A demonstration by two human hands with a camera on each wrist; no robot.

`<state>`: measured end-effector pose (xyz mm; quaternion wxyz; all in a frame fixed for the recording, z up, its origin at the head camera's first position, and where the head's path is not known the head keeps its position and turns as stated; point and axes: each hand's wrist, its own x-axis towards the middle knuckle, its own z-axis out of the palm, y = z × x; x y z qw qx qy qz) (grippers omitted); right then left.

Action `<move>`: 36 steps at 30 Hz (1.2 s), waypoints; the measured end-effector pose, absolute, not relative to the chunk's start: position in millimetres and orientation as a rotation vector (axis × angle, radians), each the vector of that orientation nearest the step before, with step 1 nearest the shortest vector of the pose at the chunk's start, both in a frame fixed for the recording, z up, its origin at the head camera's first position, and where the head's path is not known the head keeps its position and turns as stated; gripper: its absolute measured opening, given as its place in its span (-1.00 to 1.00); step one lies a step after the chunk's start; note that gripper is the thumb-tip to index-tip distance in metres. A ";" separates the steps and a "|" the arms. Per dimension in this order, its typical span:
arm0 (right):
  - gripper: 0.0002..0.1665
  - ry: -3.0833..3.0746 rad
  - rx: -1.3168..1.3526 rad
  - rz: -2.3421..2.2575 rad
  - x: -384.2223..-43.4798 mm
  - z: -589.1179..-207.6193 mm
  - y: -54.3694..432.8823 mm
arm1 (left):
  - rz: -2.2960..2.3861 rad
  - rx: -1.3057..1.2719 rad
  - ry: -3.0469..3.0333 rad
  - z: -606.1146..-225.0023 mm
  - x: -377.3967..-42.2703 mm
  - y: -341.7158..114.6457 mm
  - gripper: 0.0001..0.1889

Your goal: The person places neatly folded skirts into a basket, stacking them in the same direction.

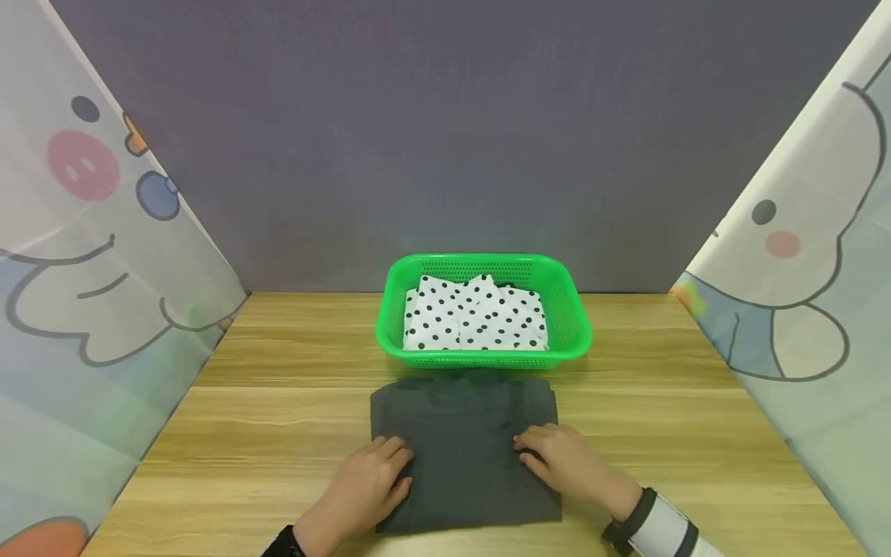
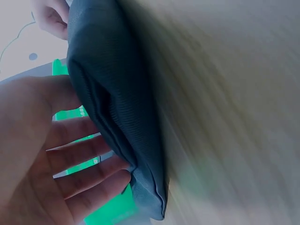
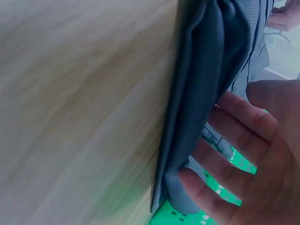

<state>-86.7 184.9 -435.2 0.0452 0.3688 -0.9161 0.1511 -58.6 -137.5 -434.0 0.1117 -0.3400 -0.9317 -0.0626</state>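
A folded dark grey garment (image 1: 466, 464) lies flat on the table in front of the basket, in several thick layers seen edge-on in both wrist views. On its left side rests my left hand (image 1: 369, 483), its fingers spread and fairly straight against the cloth (image 2: 119, 93). The fingers of my right hand (image 1: 567, 460) touch the garment's right side from above. Neither hand pinches the fabric. In the right wrist view, the spread fingers (image 3: 225, 173) lie along the folded edge.
Just behind the garment stands a green plastic basket (image 1: 574, 329) holding folded white cloth with black dots (image 1: 473, 317). The wooden table (image 1: 292, 371) meets a grey wall (image 1: 445, 139) at the back. Cartoon-printed panels flank both sides.
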 end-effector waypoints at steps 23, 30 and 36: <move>-0.81 -2.809 1.006 0.336 -76.8 -434.6 208.4 | -0.112 -1.092 -2.669 -433.6 -75.4 -109.9 -0.80; -0.75 -2.730 0.912 0.329 -81.3 -434.5 208.6 | -0.111 -1.013 -2.636 -430.9 -86.8 -111.8 -0.77; -0.60 -2.717 0.745 0.273 -84.3 -434.2 210.9 | -0.050 -0.878 -2.596 -433.9 -96.8 -119.0 -0.72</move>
